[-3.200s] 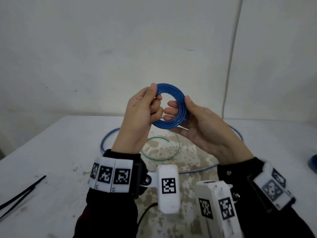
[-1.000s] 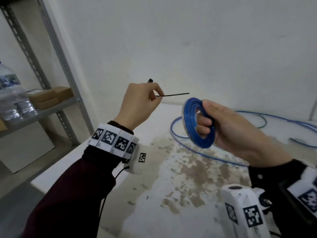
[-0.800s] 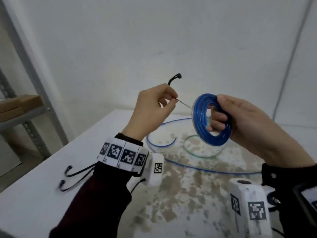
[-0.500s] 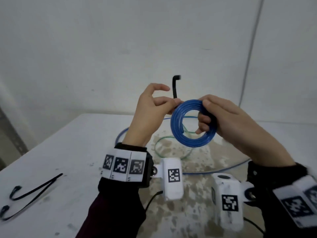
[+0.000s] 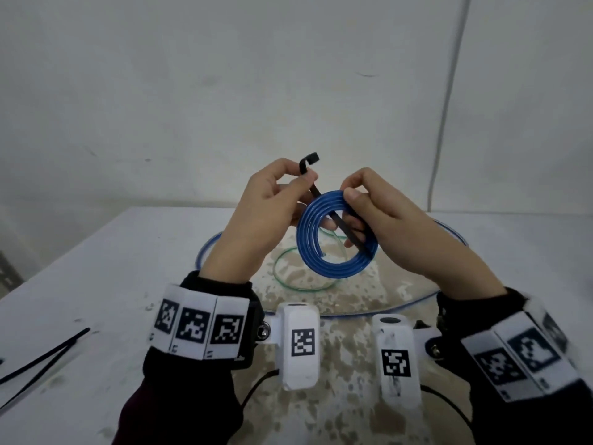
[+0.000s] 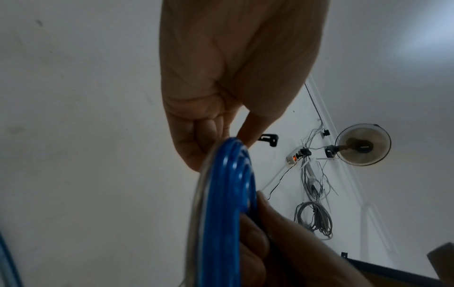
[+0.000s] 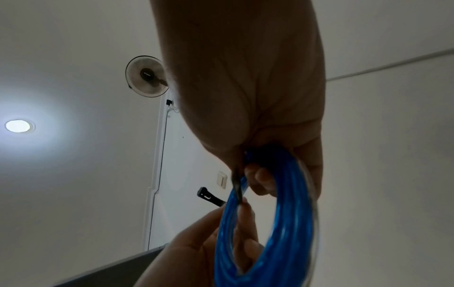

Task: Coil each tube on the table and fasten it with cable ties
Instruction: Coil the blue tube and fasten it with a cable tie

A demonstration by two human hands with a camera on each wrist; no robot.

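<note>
blue tube coil (image 5: 337, 239) is held up above the table (image 5: 96, 268) between both hands; right hand (image 5: 394, 229) grips its right side – thumb on top, fingers through the middle; left hand (image 5: 260, 216) pinches a black cable tie (image 5: 346, 228) slanting across the ring; two more ties (image 5: 41, 358) lie far left.

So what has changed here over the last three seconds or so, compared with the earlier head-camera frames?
The left hand let go of the blue coil, fetched a black cable tie and now pinches it, its strap passed through the coil's opening. The right hand went from sharing the coil to gripping it alone. The loose blue tube, green tube and spare ties stayed on the table.
</note>
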